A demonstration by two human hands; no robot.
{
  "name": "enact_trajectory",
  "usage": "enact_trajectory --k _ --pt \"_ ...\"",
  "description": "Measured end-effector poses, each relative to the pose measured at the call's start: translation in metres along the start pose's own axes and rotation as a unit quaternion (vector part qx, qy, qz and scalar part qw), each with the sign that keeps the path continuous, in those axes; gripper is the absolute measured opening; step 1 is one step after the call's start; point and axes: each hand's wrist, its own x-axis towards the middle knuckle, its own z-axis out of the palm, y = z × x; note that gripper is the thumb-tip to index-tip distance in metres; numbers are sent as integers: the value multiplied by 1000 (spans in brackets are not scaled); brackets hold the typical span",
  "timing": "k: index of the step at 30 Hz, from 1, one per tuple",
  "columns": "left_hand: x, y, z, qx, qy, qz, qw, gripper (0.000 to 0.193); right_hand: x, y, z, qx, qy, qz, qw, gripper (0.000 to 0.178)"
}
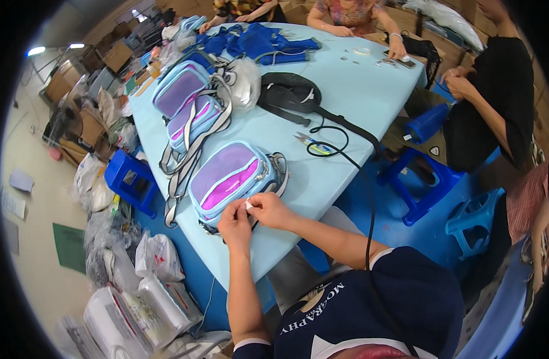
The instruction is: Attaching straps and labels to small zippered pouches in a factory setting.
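My left hand (234,222) and my right hand (270,210) meet at the near side of a light blue bag (226,173) with a purple mesh top and a magenta pocket. Between their pinched fingertips is a small white piece (248,205); whether it is a tag or a scrap I cannot make out. Both hands are closed on it, close against the bag's front edge. Behind lie two similar bags, a smaller one (196,122) and a larger one (180,90), with grey-and-black straps (182,173) trailing over the table's left edge.
On the light blue table (340,107) lie scissors (313,143), a black sling bag (289,91), a clear plastic bag (244,81) and blue bags (256,42). Co-workers sit around it. Blue stools (418,185) stand right; plastic-wrapped packs (116,317) crowd the left floor. A black cable (370,209) crosses my right arm.
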Motion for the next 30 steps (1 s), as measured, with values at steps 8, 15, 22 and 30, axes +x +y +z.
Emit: enact_trajectory --k 8,15,22,30 --pt "-2 4 -4 4 -18 46 999 9 -1 -3 -5 125 27 53 990 13" --pt "6 11 -12 -166 -65 -127 976 18 -6 -1 -11 145 -11 22 989 22" --pt "6 8 -15 -173 -111 -173 963 10 -6 -7 -7 94 9 55 994 24" --pt "2 6 -5 -222 8 -130 966 9 -39 1 6 -165 133 -140 967 23"
